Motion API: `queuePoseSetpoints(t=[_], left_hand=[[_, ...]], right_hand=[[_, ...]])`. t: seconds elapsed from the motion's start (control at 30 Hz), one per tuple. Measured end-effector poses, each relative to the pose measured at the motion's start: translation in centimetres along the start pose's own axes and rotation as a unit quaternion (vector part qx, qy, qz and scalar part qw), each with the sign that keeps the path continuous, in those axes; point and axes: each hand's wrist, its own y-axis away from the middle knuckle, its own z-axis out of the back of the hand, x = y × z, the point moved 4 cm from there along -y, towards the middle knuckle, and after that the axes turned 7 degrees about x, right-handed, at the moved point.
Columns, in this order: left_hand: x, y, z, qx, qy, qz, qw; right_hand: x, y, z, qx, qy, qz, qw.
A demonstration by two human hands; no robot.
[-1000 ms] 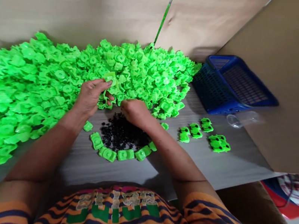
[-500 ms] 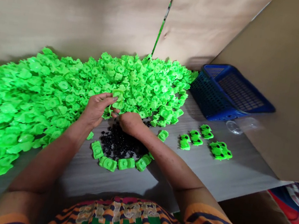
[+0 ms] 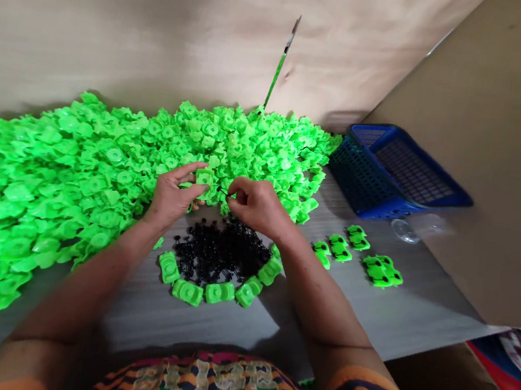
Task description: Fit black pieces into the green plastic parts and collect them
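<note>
Just beyond the black heap [image 3: 219, 251], left hand [image 3: 172, 197] grips a green shell [image 3: 204, 177] between thumb and fingers; right hand [image 3: 258, 208], close beside it, holds a small black piece [image 3: 224, 192] in a narrow fingertip pinch. Shell row [image 3: 220, 292] curves round the heap's near edge. Right of heap: wheeled shells [image 3: 340, 248], with the basket [image 3: 362, 179] farther back.

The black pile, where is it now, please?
In the head view, the black pile lies centrally, below the right hand, green pieces curving round its near edge.
</note>
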Motion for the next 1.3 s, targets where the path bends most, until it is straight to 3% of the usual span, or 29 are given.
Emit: queuePoseSetpoints(t=[0.1,0.2,0.53,1.0,1.17,1.3], left_hand=[[0.4,0.4,-0.5,0.017,-0.039,0.004,0.999],[0.8,0.7,-0.8,0.030,-0.082,-0.003,0.996],[0.3,0.9,-1.3,0.083,-0.169,-0.053,0.981],[-0.5,1.2,-1.4,0.114,-0.126,-0.059,0.984],[-0.4,1.1,-0.9,0.106,-0.108,-0.048,0.987],[-0.6,1.0,-0.4,0.089,-0.105,-0.056,0.989]], right_hand=[[0.5,0.7,0.6,-0.071,-0.074,0.027,0.994],[1.1,0.9,0.2,-0.095,-0.069,0.030,0.993],[2.4,1.1,0.4,-0.029,0.079,-0.021,0.996],[3.2,1.7,0.7,-0.006,0.112,-0.037,0.993],[2.0,1.3,0.0,-0.091,0.016,-0.001,0.996],[0.4,0.4,-0.7,-0.173,-0.183,0.083,0.964]])
